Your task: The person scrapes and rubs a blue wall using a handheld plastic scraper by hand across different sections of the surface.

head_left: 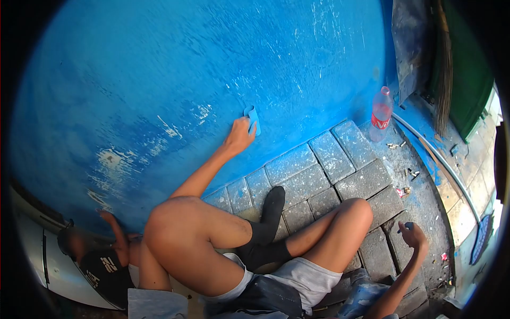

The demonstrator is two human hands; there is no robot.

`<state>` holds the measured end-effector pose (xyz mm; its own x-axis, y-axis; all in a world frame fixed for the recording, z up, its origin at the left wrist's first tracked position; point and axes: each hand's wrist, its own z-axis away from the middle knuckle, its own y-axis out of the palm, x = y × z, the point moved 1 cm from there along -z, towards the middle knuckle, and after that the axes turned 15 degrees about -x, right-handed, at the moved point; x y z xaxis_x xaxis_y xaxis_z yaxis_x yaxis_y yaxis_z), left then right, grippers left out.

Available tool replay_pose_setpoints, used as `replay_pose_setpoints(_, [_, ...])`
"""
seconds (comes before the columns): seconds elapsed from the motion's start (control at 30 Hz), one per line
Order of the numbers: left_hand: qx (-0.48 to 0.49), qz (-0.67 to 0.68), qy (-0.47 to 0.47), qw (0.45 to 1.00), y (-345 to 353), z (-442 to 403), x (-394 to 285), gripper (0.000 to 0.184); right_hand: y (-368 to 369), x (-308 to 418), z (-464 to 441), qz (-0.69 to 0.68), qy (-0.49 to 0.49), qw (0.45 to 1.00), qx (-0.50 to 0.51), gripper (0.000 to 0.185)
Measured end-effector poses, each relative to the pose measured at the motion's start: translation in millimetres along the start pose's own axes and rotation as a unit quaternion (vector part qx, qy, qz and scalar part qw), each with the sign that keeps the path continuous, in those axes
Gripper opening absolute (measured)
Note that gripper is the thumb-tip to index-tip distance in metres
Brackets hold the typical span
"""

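Note:
My left hand [240,137] is closed on a folded blue sheet that looks like sandpaper [253,121], its upper end curling into a loop. The sheet lies against the blue painted wall [297,90], whose surface is scuffed with white scratches and bare patches. Off to the right, my right hand [413,235] hangs over the grey paving blocks [378,250], apart from the wall. Its fingers are curled, with something small and dark at the fingertips that I cannot make out.
A clear plastic bottle with a red label [380,116] stands by the wall corner. Cigarette butts [412,173] litter the ground beside a grey pipe [441,151]. A stick broom [443,80] hangs at upper right. Another person in a black shirt [103,266] sits at lower left.

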<state>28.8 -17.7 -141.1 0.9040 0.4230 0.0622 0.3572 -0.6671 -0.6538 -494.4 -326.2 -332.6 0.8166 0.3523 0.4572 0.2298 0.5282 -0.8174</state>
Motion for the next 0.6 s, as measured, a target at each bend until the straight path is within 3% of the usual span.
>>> replay_pose_setpoints(0.07, [0.011, 0.001, -0.013, 1.0, -9.1, -16.3, -3.6, 0.034, -0.7, -0.4, -0.3, -0.011, 0.0, 1.0, -0.005, 0.048])
replay_pose_setpoints(0.17, [-0.07, -0.036, -0.039, 0.996, -40.1, -69.6, -22.3, 0.035, 0.2, -2.5, -1.0, -0.017, 0.001, 1.0, -0.004, 0.048])
replay_pose_setpoints(0.23, [0.001, 0.002, -0.199, 0.98, -57.2, -88.7, -31.9, 0.031, 0.1, -3.4, -1.2, -0.009, -0.003, 1.0, -0.001, 0.048])
replay_pose_setpoints(0.3, [-0.014, -0.005, -0.189, 0.982, -41.6, -72.0, -26.5, 0.032, 0.2, -2.8, -0.1, -0.023, -0.008, 1.0, -0.015, 0.049])
replay_pose_setpoints(0.37, [-0.045, -0.033, -0.028, 0.998, -7.8, -35.6, -7.9, 0.034, 0.0, -2.3, 0.3, -0.018, -0.011, 1.0, -0.009, 0.049])
replay_pose_setpoints(0.47, [0.022, 0.016, 0.055, 0.998, 22.1, 7.3, 2.1, 0.034, 1.0, -2.1, -1.2, -0.024, -0.014, 1.0, -0.011, 0.05])
replay_pose_setpoints(0.6, [0.029, -0.017, -0.044, 0.998, -8.5, -39.7, -21.6, 0.034, -1.9, 1.1, 2.5, -0.03, -0.011, 0.999, -0.012, 0.049])
